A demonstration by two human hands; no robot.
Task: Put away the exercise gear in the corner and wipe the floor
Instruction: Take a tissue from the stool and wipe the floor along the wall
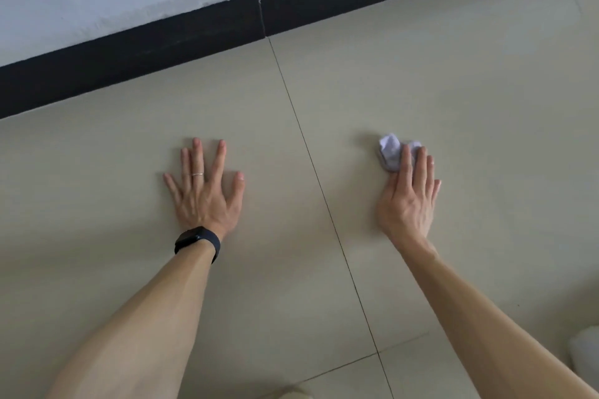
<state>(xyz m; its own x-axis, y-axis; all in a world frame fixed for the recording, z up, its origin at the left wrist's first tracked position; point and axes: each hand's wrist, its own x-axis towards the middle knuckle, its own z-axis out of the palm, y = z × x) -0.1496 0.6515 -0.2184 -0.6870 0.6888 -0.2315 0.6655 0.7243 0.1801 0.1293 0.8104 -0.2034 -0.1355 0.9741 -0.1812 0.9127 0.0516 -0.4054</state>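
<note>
1. Beige tiled floor (291, 285) spreads beneath both forearms.
2. Left hand (204, 191) rests flat on it, splayed wide, bracing.
3. Right hand (408, 194), flat, presses a crumpled tissue (390, 152) under its front: wiping step, seemingly. Next calls for firm sweeps toward the black skirting (162, 52) beyond.

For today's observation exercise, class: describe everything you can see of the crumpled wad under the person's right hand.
The wad is a small, pale lilac-white crumpled lump, tissue or thin cloth by its look. It lies on the beige floor, right of the grout line. The right hand presses it with straight fingers laid over its near side; its far folds stick out beyond them. Nothing else touches it.
</note>
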